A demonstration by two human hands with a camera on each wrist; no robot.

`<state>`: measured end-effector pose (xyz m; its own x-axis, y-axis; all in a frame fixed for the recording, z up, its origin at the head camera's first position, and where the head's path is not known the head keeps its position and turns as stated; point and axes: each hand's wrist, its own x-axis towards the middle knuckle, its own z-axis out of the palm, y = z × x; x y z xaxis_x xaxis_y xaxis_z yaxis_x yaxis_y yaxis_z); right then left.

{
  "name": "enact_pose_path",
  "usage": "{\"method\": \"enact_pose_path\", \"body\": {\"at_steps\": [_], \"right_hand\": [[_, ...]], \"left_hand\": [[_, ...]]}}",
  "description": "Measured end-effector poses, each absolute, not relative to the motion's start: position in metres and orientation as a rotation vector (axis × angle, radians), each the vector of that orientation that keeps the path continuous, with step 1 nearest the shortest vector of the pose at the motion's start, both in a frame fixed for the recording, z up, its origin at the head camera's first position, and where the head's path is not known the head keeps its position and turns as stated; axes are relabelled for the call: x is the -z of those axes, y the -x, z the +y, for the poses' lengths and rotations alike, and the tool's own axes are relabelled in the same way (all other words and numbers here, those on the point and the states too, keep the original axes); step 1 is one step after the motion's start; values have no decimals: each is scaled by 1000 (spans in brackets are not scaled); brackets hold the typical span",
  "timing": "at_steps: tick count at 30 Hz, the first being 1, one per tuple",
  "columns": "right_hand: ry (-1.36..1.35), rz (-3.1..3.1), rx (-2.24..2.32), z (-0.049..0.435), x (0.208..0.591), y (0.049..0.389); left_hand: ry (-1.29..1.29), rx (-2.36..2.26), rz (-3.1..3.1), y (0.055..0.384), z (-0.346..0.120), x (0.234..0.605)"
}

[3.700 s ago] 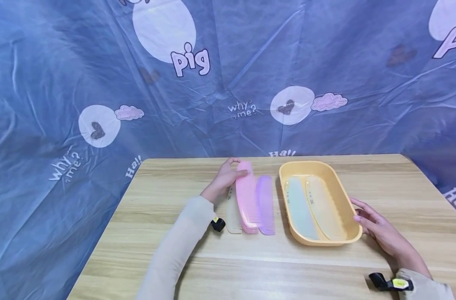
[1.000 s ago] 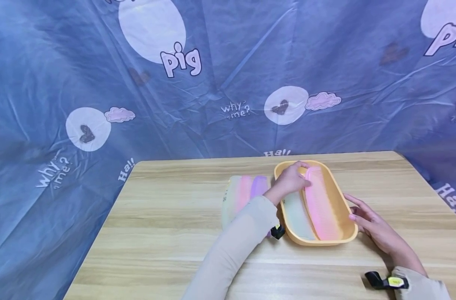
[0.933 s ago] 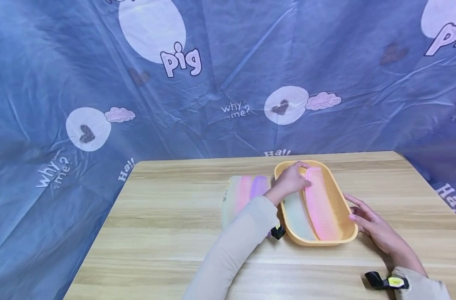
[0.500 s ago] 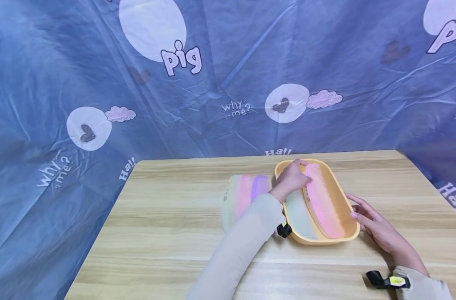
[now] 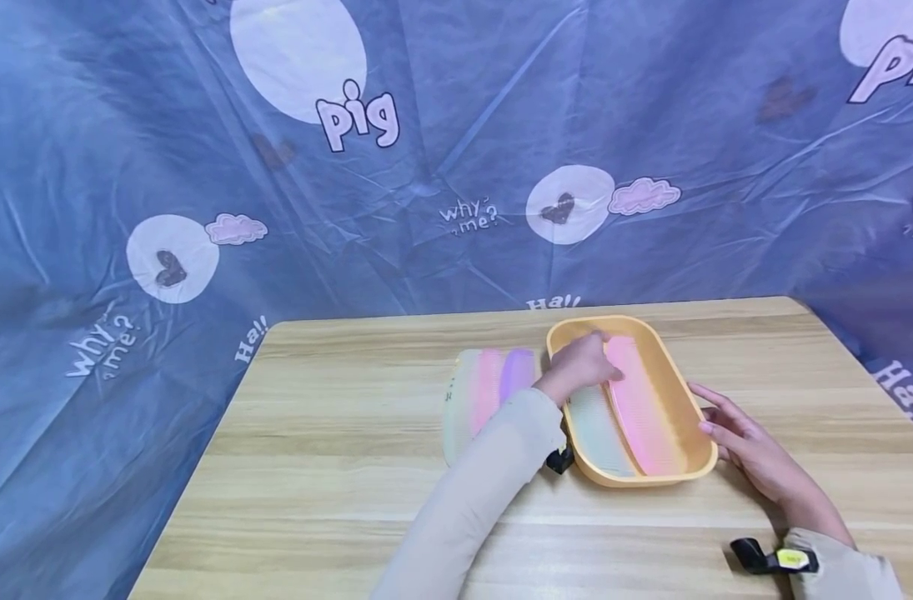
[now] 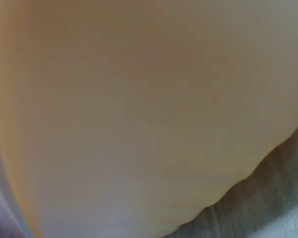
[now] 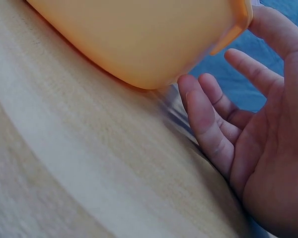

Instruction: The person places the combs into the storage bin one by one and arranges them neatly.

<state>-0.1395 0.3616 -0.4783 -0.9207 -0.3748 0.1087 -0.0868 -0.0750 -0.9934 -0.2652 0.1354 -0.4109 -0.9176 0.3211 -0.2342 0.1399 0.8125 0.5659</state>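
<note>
In the head view, my left hand (image 5: 582,362) reaches over the near-left rim of the yellow tray (image 5: 692,417) and grips the upper end of a pink comb (image 5: 644,417). This comb lies lengthwise in the tray, over the cream comb, which it mostly hides. Beside it on the left lies a pale blue comb (image 5: 597,429), partly covered by my hand. My right hand (image 5: 756,454) touches the tray's right side, thumb at the rim, its fingers loosely bent in the right wrist view. A blurred yellowish surface fills most of the left wrist view.
Left of the tray on the wooden table (image 5: 313,450) lie a pale greenish comb (image 5: 458,417), pink comb material (image 5: 487,383) and a purple comb (image 5: 518,371), partly behind my left sleeve (image 5: 471,500). A blue printed cloth (image 5: 426,167) hangs behind.
My left hand has carried the pink comb from the table group into the tray. Over the last second it has shifted slightly there. The right hand stays at the tray's side.
</note>
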Motion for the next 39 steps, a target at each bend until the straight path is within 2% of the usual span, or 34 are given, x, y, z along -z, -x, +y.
{"method": "enact_pose_path", "body": {"at_steps": [5, 15, 31, 39], "right_hand": [[490, 1997, 2092, 362, 478, 140], [467, 2017, 2063, 361, 478, 141], [483, 2055, 2014, 352, 476, 144], [493, 2040, 2033, 350, 476, 144]], "left_hand": [[-386, -774, 2595, 264, 131, 408], [-297, -886, 2599, 266, 131, 411], [-276, -582, 2800, 269, 127, 418], [-318, -628, 2824, 267, 124, 418]]}}
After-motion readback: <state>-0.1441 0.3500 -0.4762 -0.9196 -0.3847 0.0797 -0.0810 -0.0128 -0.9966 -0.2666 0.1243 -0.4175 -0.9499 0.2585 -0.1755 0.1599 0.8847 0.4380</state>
